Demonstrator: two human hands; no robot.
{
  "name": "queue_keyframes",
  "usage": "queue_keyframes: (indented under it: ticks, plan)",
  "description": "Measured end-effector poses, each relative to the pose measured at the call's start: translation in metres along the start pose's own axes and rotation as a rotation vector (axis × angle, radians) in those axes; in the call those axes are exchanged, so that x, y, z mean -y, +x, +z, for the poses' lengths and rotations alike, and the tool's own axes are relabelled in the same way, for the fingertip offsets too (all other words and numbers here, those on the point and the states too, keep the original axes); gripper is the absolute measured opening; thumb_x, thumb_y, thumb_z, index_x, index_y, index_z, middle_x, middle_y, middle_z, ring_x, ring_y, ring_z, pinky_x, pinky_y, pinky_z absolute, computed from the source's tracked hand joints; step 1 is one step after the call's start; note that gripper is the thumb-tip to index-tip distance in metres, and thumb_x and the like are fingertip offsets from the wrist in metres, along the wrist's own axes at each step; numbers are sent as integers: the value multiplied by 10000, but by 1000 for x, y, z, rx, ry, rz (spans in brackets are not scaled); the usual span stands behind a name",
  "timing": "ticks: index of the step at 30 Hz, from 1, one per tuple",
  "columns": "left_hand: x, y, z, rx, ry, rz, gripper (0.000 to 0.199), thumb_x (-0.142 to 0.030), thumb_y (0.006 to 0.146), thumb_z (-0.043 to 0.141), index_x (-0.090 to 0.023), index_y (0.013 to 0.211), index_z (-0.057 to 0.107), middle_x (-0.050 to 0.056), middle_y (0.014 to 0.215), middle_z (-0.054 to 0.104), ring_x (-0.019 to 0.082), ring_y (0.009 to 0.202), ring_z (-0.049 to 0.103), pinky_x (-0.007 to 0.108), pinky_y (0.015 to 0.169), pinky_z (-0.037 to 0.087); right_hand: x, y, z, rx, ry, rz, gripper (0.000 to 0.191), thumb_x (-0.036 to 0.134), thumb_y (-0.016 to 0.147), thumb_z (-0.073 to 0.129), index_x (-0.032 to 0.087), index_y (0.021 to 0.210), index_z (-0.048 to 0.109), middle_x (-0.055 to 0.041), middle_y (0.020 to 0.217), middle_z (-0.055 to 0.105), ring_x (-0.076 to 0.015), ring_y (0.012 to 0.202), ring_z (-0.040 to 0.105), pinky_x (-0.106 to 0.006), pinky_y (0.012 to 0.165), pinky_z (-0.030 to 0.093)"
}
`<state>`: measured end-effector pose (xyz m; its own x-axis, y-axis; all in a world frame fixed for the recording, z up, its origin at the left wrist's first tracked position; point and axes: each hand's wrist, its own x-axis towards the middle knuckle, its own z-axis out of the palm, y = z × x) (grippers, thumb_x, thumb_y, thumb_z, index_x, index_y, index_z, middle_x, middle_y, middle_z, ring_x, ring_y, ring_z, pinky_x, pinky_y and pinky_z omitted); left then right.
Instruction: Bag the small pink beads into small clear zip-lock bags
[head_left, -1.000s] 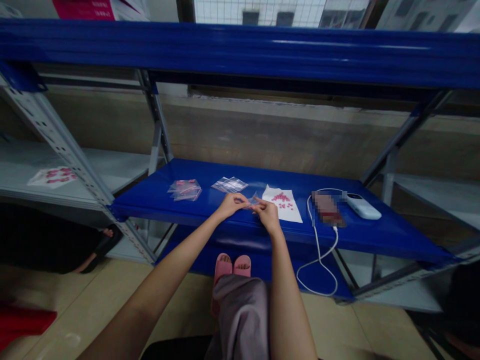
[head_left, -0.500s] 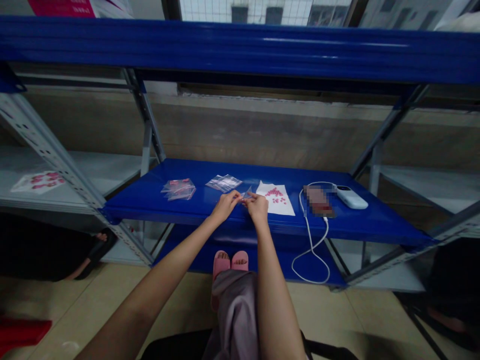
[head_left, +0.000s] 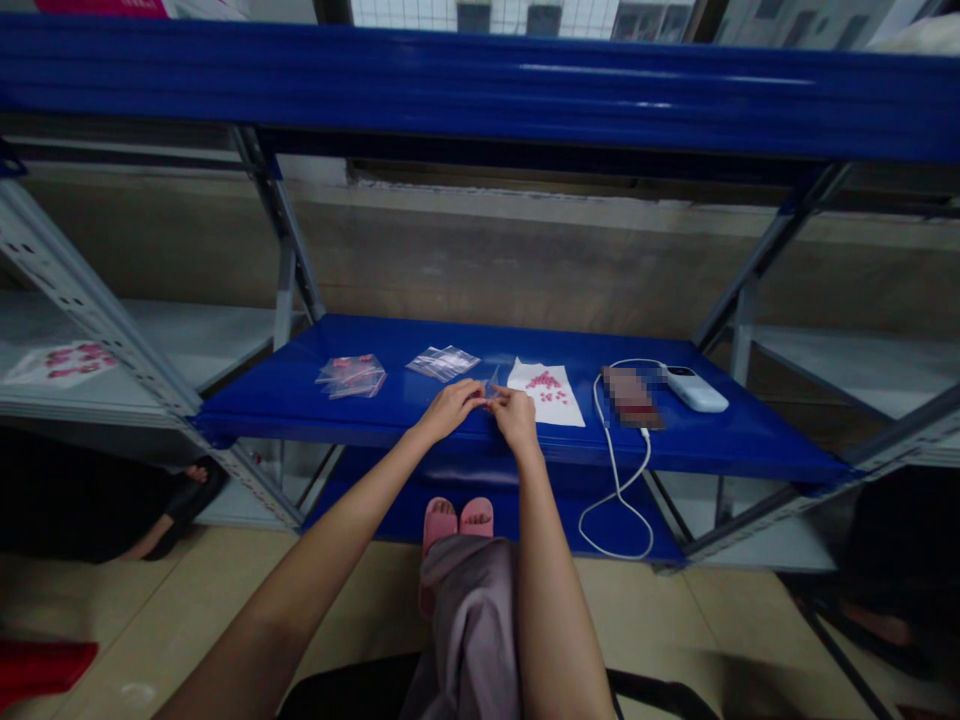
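Note:
Between my two hands is a small clear plastic bag [head_left: 491,382], pinched at its edges above the front of the blue shelf [head_left: 420,410]. My left hand [head_left: 454,405] is closed on its left side, my right hand [head_left: 514,412] on its right; the fingertips nearly meet. Just right of my right hand lies a white paper sheet [head_left: 566,408] carrying many small pink pieces [head_left: 544,381]. A stack of clear zip bags [head_left: 442,362] lies behind my left hand. Farther left is a pile of bags with pink pieces inside [head_left: 352,376].
On the right of the shelf are a blurred-out phone [head_left: 631,396], a light-blue power bank [head_left: 696,388] and a white cable [head_left: 616,490] hanging over the front edge. A blue beam [head_left: 480,90] crosses above. Another person's foot [head_left: 165,530] shows at left.
My hands have come slightly closer together around the bag, the left fingers lying flatter over it. The whole view has shifted a little; the things on the shelf stay put.

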<state>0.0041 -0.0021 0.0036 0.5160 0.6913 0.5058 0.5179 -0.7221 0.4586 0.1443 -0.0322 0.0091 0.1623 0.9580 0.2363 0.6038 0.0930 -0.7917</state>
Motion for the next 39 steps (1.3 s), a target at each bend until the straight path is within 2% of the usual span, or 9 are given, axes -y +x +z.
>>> queue_keyframes:
  ticks: [6, 9, 12, 15, 19, 21, 25, 32, 39]
  plan:
    - [0, 1, 2, 14, 1, 6, 152, -192, 861, 438, -163, 750, 537, 9, 746, 538, 141, 714, 520, 239, 674, 397, 1, -1, 3, 0, 11, -25, 317, 134, 746, 529, 117, 1037, 654, -115, 860, 708, -196, 816, 660, -282, 762, 492]
    - [-2, -1, 3, -39, -43, -49, 160, -179, 862, 422, -164, 727, 506, -14, 654, 513, 120, 624, 500, 219, 621, 384, -2, 0, 7, -45, 61, 13, 303, 112, 733, 515, 141, 990, 674, -87, 823, 713, -175, 774, 666, -267, 754, 501]
    - [-3, -3, 3, -110, -66, -94, 165, -163, 852, 429, -164, 700, 491, -28, 604, 496, 107, 584, 488, 207, 607, 378, -6, 2, 6, -38, 162, 76, 272, 84, 718, 500, 137, 900, 695, -69, 758, 713, -150, 696, 669, -237, 706, 516]
    - [-4, -3, 3, -114, -62, -53, 154, -165, 844, 450, -160, 703, 512, -14, 644, 527, 114, 625, 508, 214, 648, 393, -7, 2, 2, -2, 267, 101, 230, 146, 738, 525, 107, 890, 693, -83, 744, 712, -157, 673, 669, -241, 649, 529]
    - [-3, -2, 2, -101, -107, -44, 119, -145, 833, 455, -156, 784, 562, 22, 765, 595, 143, 734, 558, 243, 715, 422, -2, 0, 2, 15, 299, 38, 292, 336, 719, 617, 128, 907, 698, -84, 795, 715, -196, 772, 669, -266, 642, 537]
    - [-1, 0, 2, -92, -133, -29, 115, -144, 827, 468, -159, 813, 581, 34, 831, 611, 159, 808, 567, 266, 764, 429, 0, -1, 4, -2, 312, 21, 281, 344, 724, 616, 143, 901, 702, -75, 808, 716, -189, 734, 670, -263, 615, 539]
    - [5, 3, 2, -115, -138, 14, 93, -188, 821, 508, -158, 798, 593, 44, 880, 584, 175, 889, 546, 295, 823, 418, 0, 0, 8, -44, 290, 49, 189, 242, 753, 575, 147, 842, 712, -62, 742, 714, -164, 621, 659, -248, 564, 535]
    - [5, 1, 3, -114, -120, -27, 137, -207, 852, 462, -154, 765, 553, 6, 734, 540, 135, 691, 508, 239, 678, 401, -3, 2, 14, -71, 203, 19, 202, 232, 766, 540, 140, 820, 711, -81, 720, 708, -184, 676, 667, -274, 663, 524]
    - [0, -3, 7, -132, -45, -69, 137, -177, 848, 453, -158, 729, 518, -2, 693, 530, 126, 655, 505, 222, 640, 381, 11, -4, 16, -150, 35, 26, 223, 200, 776, 494, 138, 773, 709, -106, 732, 703, -187, 702, 657, -261, 709, 489]
